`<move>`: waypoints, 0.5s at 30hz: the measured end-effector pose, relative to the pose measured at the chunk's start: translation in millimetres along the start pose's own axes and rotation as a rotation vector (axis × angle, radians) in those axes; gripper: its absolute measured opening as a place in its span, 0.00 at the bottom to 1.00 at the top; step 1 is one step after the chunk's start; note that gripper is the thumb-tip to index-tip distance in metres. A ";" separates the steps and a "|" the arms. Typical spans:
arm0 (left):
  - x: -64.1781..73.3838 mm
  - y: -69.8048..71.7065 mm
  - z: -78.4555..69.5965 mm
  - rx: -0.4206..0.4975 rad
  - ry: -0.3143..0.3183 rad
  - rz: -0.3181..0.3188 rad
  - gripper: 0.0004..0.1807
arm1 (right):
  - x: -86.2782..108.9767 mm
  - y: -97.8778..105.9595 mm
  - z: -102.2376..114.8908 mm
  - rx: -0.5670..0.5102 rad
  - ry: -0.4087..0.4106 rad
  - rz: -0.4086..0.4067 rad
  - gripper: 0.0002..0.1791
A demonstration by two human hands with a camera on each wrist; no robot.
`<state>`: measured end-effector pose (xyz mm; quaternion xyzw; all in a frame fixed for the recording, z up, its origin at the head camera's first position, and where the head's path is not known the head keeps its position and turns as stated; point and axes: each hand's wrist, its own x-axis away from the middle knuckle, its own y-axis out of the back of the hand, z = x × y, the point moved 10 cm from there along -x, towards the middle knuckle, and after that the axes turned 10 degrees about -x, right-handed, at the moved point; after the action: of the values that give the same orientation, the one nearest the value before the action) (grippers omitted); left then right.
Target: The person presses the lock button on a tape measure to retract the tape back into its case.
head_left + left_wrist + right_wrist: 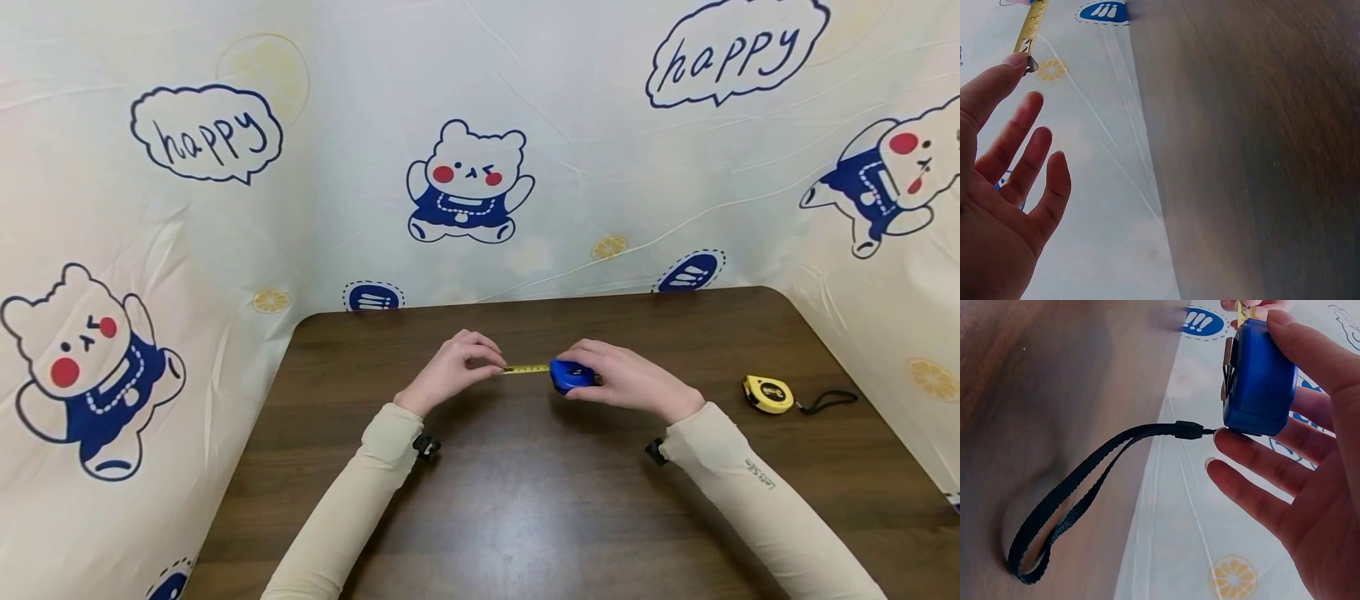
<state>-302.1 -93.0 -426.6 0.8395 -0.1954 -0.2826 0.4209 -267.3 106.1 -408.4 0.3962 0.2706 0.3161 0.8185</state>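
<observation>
A blue tape measure point(567, 377) is gripped by my right hand point(626, 380) above the middle of the table. In the right wrist view the blue case point(1261, 378) sits between thumb and fingers, and its black wrist strap point(1094, 469) dangles off it. A short length of yellow tape blade point(527, 368) runs out of the case to the left. My left hand point(457, 372) pinches the blade's end; in the left wrist view the thumb presses by the metal hook point(1031, 64), while the other visible fingers are spread loosely.
A yellow tape measure point(768, 394) with a black strap point(827, 402) lies on the brown table point(510, 500) at the right. A pale cloth point(360, 108) printed with bears, oranges and "happy" bubbles hangs behind and along both sides of the table.
</observation>
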 end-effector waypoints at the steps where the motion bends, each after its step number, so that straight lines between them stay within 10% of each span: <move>1: -0.5 -0.7 -0.8 -0.002 -0.002 -0.001 0.06 | -0.5 -0.8 0.3 -0.001 -0.002 0.002 0.29; 15: -9.5 -15.1 -11.4 0.005 -0.034 0.012 0.07 | -8.7 -11.7 7.3 -0.001 0.018 0.028 0.30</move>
<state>-300.7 -72.2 -430.5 0.8344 -0.2082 -0.2938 0.4173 -264.4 90.6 -412.5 0.3967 0.2725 0.3311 0.8117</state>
